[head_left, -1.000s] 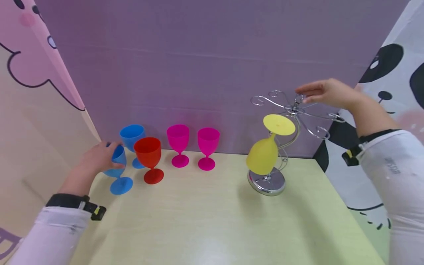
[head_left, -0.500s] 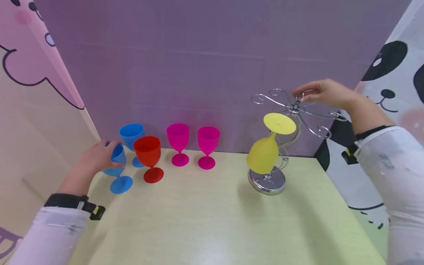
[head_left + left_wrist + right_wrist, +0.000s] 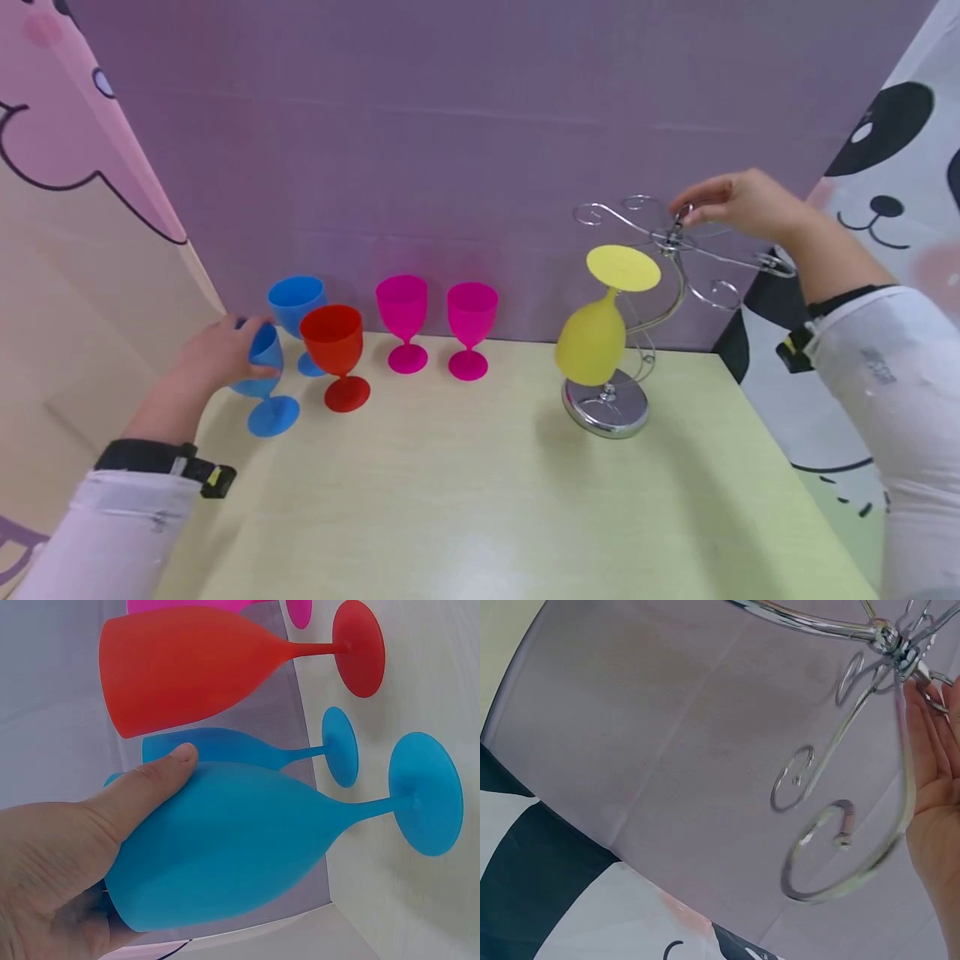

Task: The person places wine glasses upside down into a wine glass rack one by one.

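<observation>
My left hand holds a blue goblet by its bowl near the rim, thumb on one side. In the head view its foot is on or just at the table; I cannot tell which. My right hand pinches the ring on top of a chrome stemware rack with curled arms. A yellow goblet hangs upside down, tilted, from one arm of the rack. In the right wrist view, the fingers are at the hub of the rack, partly cut off by the frame edge.
Beside the left hand stand a second blue goblet and a red goblet. Two magenta goblets stand farther right, upright on the pale table. A purple backdrop rises behind, with printed panels at both sides.
The rack's top arms have turned a little, and the yellow goblet has shifted slightly left. My right fingers have closed onto the top ring. The left hand keeps its grip on the blue goblet.
</observation>
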Tool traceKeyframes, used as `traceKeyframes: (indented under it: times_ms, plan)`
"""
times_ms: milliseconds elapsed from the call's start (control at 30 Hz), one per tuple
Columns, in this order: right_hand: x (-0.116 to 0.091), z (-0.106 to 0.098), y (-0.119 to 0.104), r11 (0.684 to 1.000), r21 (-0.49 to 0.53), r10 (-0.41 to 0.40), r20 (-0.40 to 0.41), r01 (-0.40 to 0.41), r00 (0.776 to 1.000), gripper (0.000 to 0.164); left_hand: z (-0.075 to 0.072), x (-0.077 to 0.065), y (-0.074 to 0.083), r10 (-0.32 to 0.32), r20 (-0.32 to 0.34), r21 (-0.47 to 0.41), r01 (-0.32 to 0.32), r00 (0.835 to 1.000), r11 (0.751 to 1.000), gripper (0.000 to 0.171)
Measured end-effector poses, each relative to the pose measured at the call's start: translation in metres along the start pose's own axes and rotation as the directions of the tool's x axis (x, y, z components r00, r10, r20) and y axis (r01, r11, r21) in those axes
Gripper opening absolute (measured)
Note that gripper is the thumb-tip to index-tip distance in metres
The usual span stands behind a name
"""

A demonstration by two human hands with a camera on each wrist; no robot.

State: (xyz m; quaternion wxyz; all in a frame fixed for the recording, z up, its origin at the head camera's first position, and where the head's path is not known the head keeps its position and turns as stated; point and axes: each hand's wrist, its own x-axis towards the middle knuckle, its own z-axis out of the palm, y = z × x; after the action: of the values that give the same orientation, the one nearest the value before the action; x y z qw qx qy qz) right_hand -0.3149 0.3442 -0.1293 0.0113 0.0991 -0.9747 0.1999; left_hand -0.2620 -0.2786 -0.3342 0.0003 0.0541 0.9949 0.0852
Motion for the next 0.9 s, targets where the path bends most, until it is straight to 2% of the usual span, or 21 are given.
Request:
traceKeyframes:
  times_ms: [333,900]
  plan:
    - [-0.007,0.001,-0.004,0.999,-0.035,-0.006,-0.057,0.004,0.998,0.048,-0.001,-0.003,0.0,0.005,-0.007,0.0,-0.005,1.0,1.0,0.084]
    - [-0.021,0.016,-0.01,0.997,-0.049,0.056,-0.172,-0.065,0.983,0.06,0.0,-0.007,-0.001,0.001,0.008,-0.006,-0.001,1.0,1.0,0.083]
